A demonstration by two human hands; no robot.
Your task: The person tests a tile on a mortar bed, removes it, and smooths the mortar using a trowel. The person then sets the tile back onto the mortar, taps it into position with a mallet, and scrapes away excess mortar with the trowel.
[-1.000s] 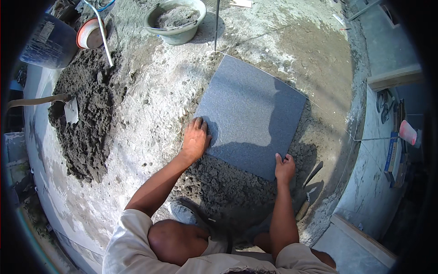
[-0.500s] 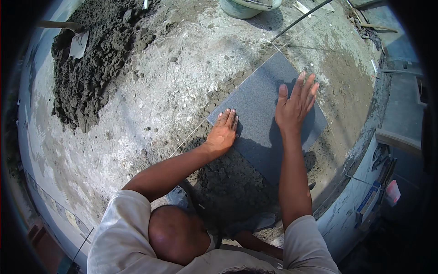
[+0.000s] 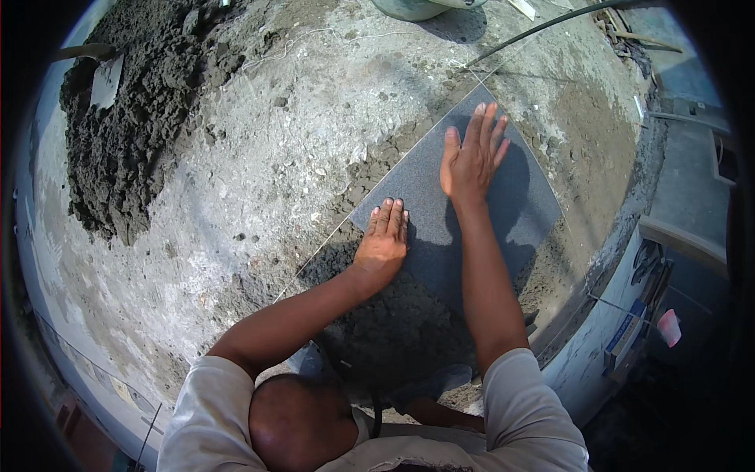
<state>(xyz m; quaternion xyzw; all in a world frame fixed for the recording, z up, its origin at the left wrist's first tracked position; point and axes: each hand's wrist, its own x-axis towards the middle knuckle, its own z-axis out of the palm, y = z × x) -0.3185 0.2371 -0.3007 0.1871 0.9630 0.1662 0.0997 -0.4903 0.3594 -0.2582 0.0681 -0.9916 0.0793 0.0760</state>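
Note:
A dark grey square tile point(image 3: 429, 177) lies with one corner pointing away from me, on a bed of rough grey mortar point(image 3: 377, 322). My left hand point(image 3: 384, 242) is open, its fingers stretched flat over the tile's left corner. Over the far part of the tile is my right hand point(image 3: 476, 157), open, thumb and fingers spread; whether its palm touches the surface I cannot tell. A thin pale string point(image 3: 318, 250) runs along the tile's far left edge. Shadow from my right hand and arm darkens the tile's right side. Neither hand holds anything.
A heap of wet mortar point(image 3: 130, 134) with a wooden-handled tool point(image 3: 106, 82) stands at the far left. At the top is a greenish basin point(image 3: 413, 6). A black hose point(image 3: 543, 27) reaches the tile's far corner. A wall edge point(image 3: 582, 322) borders the right side. My bare knee point(image 3: 299, 425) is below.
My right hand has shifted left and farther toward the tile's far corner. The left hand stays at the left corner. The view has moved slightly, and the hose now looks more curved.

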